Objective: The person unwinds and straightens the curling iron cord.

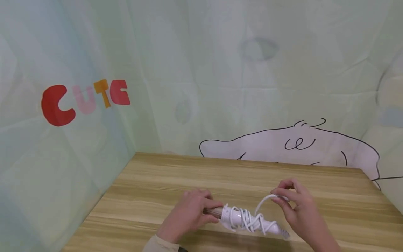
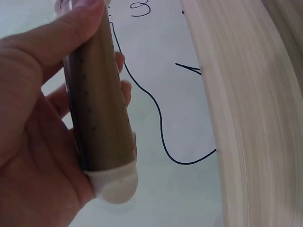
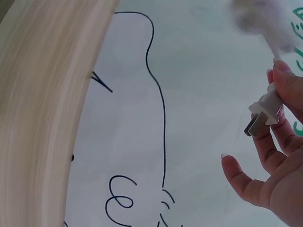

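A white-handled hair curling iron (image 1: 235, 217) lies across the front of the table view, its white power cord (image 1: 262, 202) wound several times round the handle. My left hand (image 1: 191, 211) grips its brown barrel (image 2: 99, 109), thumb on one side and fingers behind. In the left wrist view, small dots run down the barrel to a white end cap (image 2: 116, 184). Off to the right, my right hand (image 1: 300, 206) pinches the cord's end at the two-pin plug (image 3: 266, 106), metal prongs showing. From there the cord arcs down to the wound handle.
The wood-grain table (image 1: 176, 175) stretches under both hands. Behind it hangs a pale green cloth backdrop (image 1: 195, 70) with a cartoon outline (image 1: 261, 145) and coloured letters (image 1: 59, 105) at the left.
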### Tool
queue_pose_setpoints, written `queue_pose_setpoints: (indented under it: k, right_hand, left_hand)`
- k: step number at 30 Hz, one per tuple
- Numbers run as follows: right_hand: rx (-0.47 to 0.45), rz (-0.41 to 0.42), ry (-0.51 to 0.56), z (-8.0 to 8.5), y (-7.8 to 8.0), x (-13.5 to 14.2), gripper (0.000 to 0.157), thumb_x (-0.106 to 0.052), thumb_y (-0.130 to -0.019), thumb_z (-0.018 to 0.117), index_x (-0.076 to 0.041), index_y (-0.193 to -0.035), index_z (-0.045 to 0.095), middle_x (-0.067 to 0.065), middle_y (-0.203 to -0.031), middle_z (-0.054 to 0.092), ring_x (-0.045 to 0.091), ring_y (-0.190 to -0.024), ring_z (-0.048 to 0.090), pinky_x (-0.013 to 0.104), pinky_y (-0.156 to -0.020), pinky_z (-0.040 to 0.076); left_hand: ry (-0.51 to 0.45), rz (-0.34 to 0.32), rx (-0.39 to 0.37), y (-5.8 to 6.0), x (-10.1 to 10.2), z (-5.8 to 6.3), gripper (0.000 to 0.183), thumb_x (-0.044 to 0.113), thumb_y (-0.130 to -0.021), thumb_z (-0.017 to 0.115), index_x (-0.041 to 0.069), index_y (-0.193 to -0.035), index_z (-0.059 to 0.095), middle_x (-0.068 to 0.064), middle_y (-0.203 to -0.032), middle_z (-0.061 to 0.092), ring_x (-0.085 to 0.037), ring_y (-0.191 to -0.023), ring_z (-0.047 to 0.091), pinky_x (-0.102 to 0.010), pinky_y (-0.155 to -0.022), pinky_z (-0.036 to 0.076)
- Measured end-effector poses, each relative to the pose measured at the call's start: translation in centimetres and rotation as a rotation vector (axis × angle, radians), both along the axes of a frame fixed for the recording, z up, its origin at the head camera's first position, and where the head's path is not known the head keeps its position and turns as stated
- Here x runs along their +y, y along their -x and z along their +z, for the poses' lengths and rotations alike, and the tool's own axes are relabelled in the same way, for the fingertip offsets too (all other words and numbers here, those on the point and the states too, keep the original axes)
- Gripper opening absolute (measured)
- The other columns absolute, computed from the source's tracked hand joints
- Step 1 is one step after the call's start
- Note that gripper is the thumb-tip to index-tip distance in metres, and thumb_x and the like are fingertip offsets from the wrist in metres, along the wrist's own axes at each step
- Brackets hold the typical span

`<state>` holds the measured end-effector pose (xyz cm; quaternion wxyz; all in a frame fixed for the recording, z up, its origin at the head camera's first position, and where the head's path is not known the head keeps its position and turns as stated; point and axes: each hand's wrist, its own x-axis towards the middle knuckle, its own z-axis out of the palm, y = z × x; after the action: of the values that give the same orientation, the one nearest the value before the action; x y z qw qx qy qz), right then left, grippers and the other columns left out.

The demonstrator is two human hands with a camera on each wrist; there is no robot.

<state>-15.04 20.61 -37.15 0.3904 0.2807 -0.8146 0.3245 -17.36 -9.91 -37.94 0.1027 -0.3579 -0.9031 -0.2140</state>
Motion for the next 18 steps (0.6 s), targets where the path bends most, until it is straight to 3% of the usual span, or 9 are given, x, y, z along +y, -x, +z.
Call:
queue_pose_setpoints:
  k: [1, 5, 8, 12, 18]
  right_hand:
    - [0.007, -0.010, 0.008, 0.0, 0.1, 0.2, 0.034, -0.038, -0.092, 0.059, -0.009, -0.083, 0.074, -0.001, -0.093, 0.055, 0.007, -0.076, 0.050, 0.014, -0.060, 0.039]
    - [-0.015, -0.087, 0.018, -0.1, 0.3, 0.7, 0.004, -0.009, -0.081, 0.078, -0.008, -0.083, 0.075, -0.002, -0.091, 0.055, 0.005, -0.073, 0.048, 0.014, -0.056, 0.037]
    - [-0.071, -0.157, -0.003, -0.3, 0.4, 0.7, 0.025, 0.008, -0.066, 0.084, -0.009, -0.082, 0.076, -0.005, -0.089, 0.056, 0.005, -0.071, 0.048, 0.014, -0.055, 0.038]
    - [-0.125, -0.160, -0.065, -1.2, 1.0, 0.7, 0.024, 0.003, -0.064, 0.087, -0.011, -0.079, 0.076, -0.007, -0.085, 0.057, 0.002, -0.068, 0.048, 0.018, -0.053, 0.041]
    - [-0.231, -0.113, -0.141, -3.1, 1.5, -0.3, 0.023, 0.005, -0.068, 0.081, -0.016, -0.074, 0.073, -0.011, -0.081, 0.055, 0.001, -0.066, 0.050, 0.023, -0.054, 0.044]
  left_hand:
    - [-0.009, -0.025, -0.012, 0.0, 0.0, 0.0, 0.040, 0.036, -0.076, 0.083, 0.029, -0.114, 0.077, 0.020, -0.091, 0.060, 0.000, -0.083, 0.052, -0.029, -0.077, 0.041]
    - [-0.089, -0.131, -0.081, 0.1, 0.0, 0.1, 0.040, 0.032, -0.077, 0.084, 0.027, -0.116, 0.076, 0.018, -0.094, 0.061, 0.003, -0.083, 0.053, -0.024, -0.078, 0.044]
    - [-0.206, -0.202, -0.167, 0.1, 0.0, 0.3, 0.039, 0.025, -0.079, 0.084, 0.022, -0.117, 0.076, 0.016, -0.094, 0.061, 0.001, -0.081, 0.054, -0.020, -0.074, 0.046]
    - [-0.361, -0.234, -0.255, 0.0, 0.0, 0.5, 0.035, 0.025, -0.082, 0.081, 0.020, -0.116, 0.075, 0.014, -0.098, 0.062, -0.004, -0.086, 0.056, -0.023, -0.075, 0.050]
    - [-0.447, -0.214, -0.233, -0.1, 0.3, 1.0, 0.032, 0.027, -0.084, 0.080, 0.020, -0.115, 0.075, 0.011, -0.103, 0.064, -0.009, -0.092, 0.057, -0.027, -0.078, 0.051]
